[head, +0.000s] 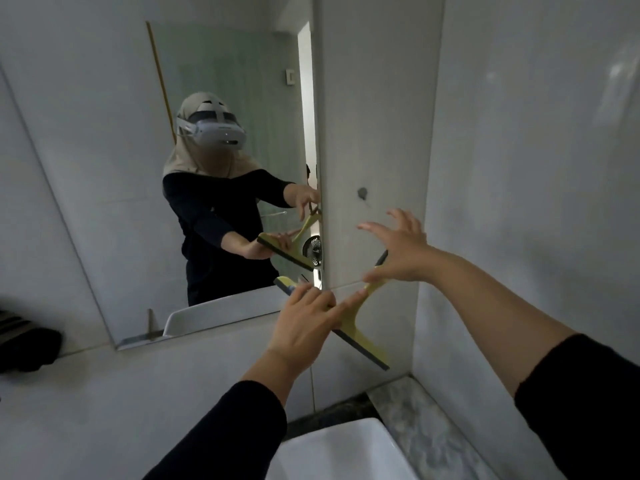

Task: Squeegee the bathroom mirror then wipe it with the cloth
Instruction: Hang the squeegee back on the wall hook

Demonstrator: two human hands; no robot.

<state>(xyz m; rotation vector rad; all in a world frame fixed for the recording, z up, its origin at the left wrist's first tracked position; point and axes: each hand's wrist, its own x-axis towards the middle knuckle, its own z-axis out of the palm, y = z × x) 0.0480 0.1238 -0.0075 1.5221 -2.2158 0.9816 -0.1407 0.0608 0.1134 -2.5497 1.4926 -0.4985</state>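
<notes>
- Right hand (403,252) pinches the squeegee (356,320) handle near its dark tip between thumb and a lower finger; the other fingers are splayed open, so it's a light pinch, not a wrap.
- Left hand (304,315) lies flat on the squeegee's yellow head, fingers extended along it, pressing or steadying rather than clenched round anything.
- Squeegee sits against the tiled wall (374,133) just right of the mirror (138,202), below its lower right corner. Blade runs diagonally down to the right; upper left end is just at the mirror edge. Handle points up-right.
- Handling, my read: light moulded plastic, stiff head and handle, with a soft dark rubber strip along the blade edge. Not fragile. Probably slick if wet.
- Where I'd grip: full wrap on the handle below the dark tip, hand in line with the blade centre so pressure stays even. Current pinch looks too loose for a firm stroke. Keep fingers off the rubber edge.
- Mirror itself is the breakable part; steady moderate pressure, no jabbing with the head corners.
- Cloth: a dark bundle (31,348) sits on the ledge at far left; can't tell if that's the wiping cloth.
- Sink (332,448) is directly below, white basin.
- Writing: none readable on the squeegee, wall or mirror. A small fan shows in the reflection with a mark on its hub, too small to read.
</notes>
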